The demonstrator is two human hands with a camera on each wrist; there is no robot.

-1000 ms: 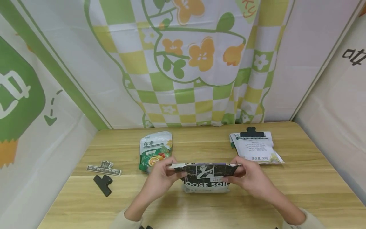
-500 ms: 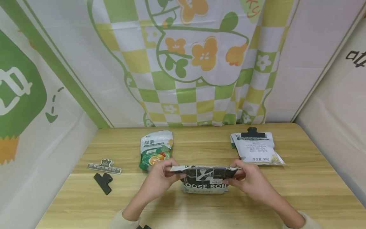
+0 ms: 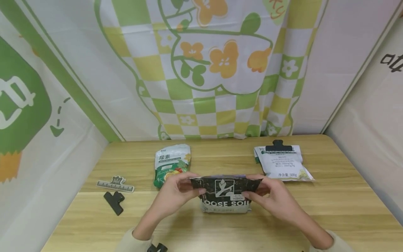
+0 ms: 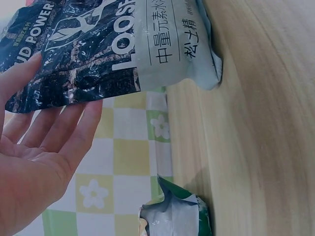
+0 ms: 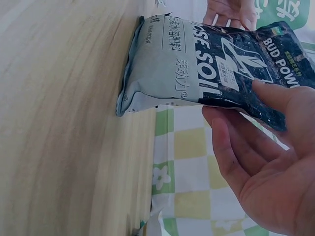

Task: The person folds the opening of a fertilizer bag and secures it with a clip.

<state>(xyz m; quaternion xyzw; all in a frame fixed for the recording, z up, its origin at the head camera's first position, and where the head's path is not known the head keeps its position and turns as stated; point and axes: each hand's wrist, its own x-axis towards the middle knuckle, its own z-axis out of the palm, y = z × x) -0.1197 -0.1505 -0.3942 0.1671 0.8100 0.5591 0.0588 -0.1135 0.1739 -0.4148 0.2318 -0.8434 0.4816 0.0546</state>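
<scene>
A black and grey bag lettered "LOOSE SOIL" (image 3: 225, 196) stands upright on the table at the front middle. My left hand (image 3: 177, 194) pinches its upper left side, thumb on the front and fingers behind. On the opposite side my right hand (image 3: 272, 196) pinches it the same way. The left wrist view shows the left thumb on the dark face of the bag (image 4: 74, 59) and the fingers behind its edge. In the right wrist view the right thumb lies on the bag's printed front (image 5: 241, 59), and the bag's bottom edge meets the table.
A green and white fertilizer pouch (image 3: 171, 162) lies behind the left hand. At the back right lies a white bag (image 3: 283, 166) with a black clip (image 3: 278, 145) on its top. A piano-patterned clip (image 3: 115, 183) and a black clip (image 3: 114, 203) lie on the left.
The bag's top has tilted up and back, so more of its black front shows. Both hands have stayed on its sides, with the thumbs now flatter on the front.
</scene>
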